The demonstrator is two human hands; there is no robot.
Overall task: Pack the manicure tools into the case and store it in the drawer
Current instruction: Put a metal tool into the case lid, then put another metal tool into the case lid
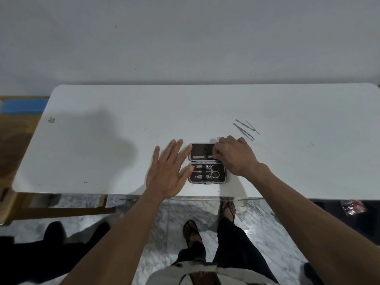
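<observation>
An open dark manicure case (223, 179) lies near the front edge of the white table (123, 120). Its near half holds two nail clippers and scissors (213, 171) under elastic loops. In the far half a flat metal file (202, 157) lies under a strap, and my right hand (234, 156) pinches its right end with thumb and fingertips. Resting flat on the table, my left hand (169, 171) has spread fingers, and its fingertips touch the case's left edge. Three thin metal tools (246, 129) lie loose on the table, beyond and right of my right hand.
A wooden frame (61, 210) stands under the table's left end, with a blue object (22, 105) at the far left. Below is a marble floor with my sandalled feet (191, 233). A red and clear packet (352, 208) sits low on the right.
</observation>
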